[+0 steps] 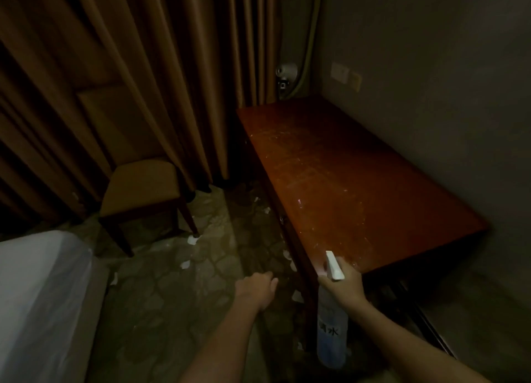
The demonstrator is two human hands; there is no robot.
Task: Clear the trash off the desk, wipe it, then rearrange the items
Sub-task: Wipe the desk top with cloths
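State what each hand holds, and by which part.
The right hand grips the spray bottle at its neck, just under the trigger. The left hand holds nothing.

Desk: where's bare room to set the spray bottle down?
The desk shows bare wood from curtain end to near corner, beside the wall. The right hand with spray bottle crowds that corner; paper scraps litter the floor.

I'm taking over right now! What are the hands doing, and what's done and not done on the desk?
Right hand grips the spray bottle, nozzle over the near corner of the desk. Left hand hangs loose over the floor, holding nothing. Desk shows no trash, only wet-looking specks and streaks, so it seems sprayed. Paper scraps lie on the floor beside it. Left: wipe the desk, then rearrange items; no cloth or items are in view.
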